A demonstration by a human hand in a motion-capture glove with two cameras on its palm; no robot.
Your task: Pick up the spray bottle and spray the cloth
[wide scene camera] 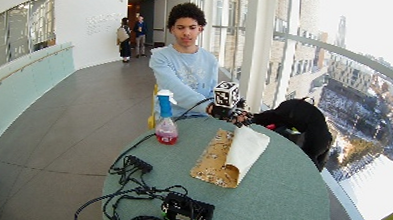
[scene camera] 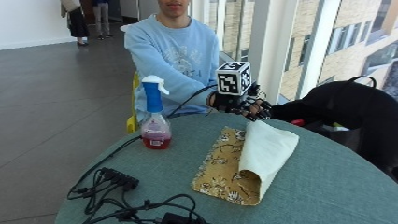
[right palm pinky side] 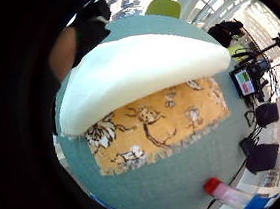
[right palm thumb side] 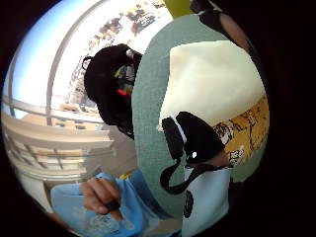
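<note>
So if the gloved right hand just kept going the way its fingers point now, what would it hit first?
Most likely the cream cloth. The gloved right hand hovers at the table's far edge, fingers angled down toward the cloth's near corner. The spray bottle stands well off to the side, out of that line. Depth is uncertain.

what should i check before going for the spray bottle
1. Bottle upright on the table: ok.
2. Bottle free, nothing touching it: ok.
3. Right hand holding nothing, above the far end of the cloth: ok.
4. Path from hand to bottle across the table free of obstacles: ok.
5. Cloth flat for spraying: not ok, the white side is folded over the patterned side.
6. Cables away from bottle and cloth: ok, they lie near the table's front edge.
</note>
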